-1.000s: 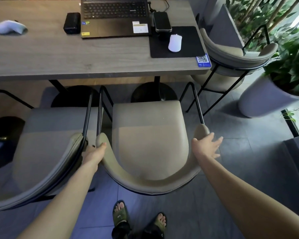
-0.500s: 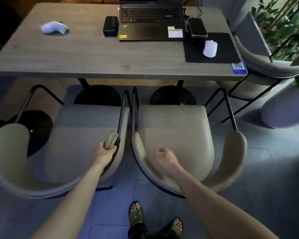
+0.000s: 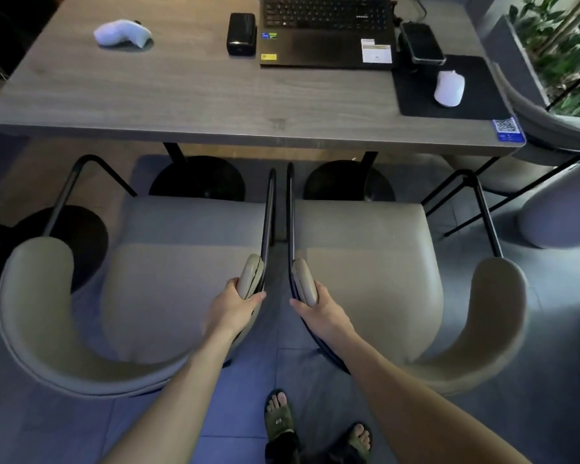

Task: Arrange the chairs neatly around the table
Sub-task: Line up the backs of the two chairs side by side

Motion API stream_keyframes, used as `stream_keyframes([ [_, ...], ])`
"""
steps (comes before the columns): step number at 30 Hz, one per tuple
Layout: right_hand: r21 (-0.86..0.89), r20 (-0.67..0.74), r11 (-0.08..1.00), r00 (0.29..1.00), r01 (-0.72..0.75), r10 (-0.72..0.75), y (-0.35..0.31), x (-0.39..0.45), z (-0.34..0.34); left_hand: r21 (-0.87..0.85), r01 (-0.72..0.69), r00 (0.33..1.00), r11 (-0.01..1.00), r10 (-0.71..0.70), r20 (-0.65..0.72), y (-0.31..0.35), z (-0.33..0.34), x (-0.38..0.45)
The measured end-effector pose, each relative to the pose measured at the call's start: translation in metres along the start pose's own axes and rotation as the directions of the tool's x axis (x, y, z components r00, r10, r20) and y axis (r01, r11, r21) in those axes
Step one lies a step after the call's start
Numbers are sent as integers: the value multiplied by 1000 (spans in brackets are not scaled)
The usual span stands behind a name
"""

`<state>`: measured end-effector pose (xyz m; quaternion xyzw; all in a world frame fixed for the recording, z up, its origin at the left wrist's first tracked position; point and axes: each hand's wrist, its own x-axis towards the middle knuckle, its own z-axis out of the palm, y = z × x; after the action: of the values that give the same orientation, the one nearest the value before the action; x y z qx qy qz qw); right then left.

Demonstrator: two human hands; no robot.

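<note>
Two beige padded chairs with black metal frames stand side by side before the grey wooden table (image 3: 188, 98), seats facing it. My left hand (image 3: 236, 304) grips the right armrest tip of the left chair (image 3: 168, 283). My right hand (image 3: 318, 306) grips the left armrest tip of the right chair (image 3: 372, 279). A narrow gap separates the two chairs. Both seat fronts sit just short of the table's near edge. A third chair (image 3: 549, 128) of the same kind stands at the table's right end, partly cut off.
On the table lie a laptop (image 3: 325, 31), a black box (image 3: 241, 33), a phone (image 3: 421, 41), a white mouse (image 3: 449, 88) on a black pad, and a white controller (image 3: 123, 33). Round black table bases (image 3: 198, 177) stand under it. A pale planter (image 3: 559, 209) sits right. My sandalled feet (image 3: 282, 420) are below.
My left hand left the right chair's left armrest and took the left chair's right armrest. My right hand left the right chair's right armrest, crossed over, and closed on its left armrest.
</note>
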<state>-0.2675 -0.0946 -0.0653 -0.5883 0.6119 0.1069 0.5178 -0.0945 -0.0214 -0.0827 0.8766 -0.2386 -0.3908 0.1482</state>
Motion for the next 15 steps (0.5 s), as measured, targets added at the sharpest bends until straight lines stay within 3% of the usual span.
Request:
stream_keyframes([
  [8, -65, -23, 998, 999, 23, -25, 1, -1, 7, 207, -96, 990, 974, 115, -79, 0, 1, 4],
  [15, -51, -27, 998, 999, 23, -24, 1, 0, 8, 219, -171, 980, 961, 189, -64, 19, 8, 18],
])
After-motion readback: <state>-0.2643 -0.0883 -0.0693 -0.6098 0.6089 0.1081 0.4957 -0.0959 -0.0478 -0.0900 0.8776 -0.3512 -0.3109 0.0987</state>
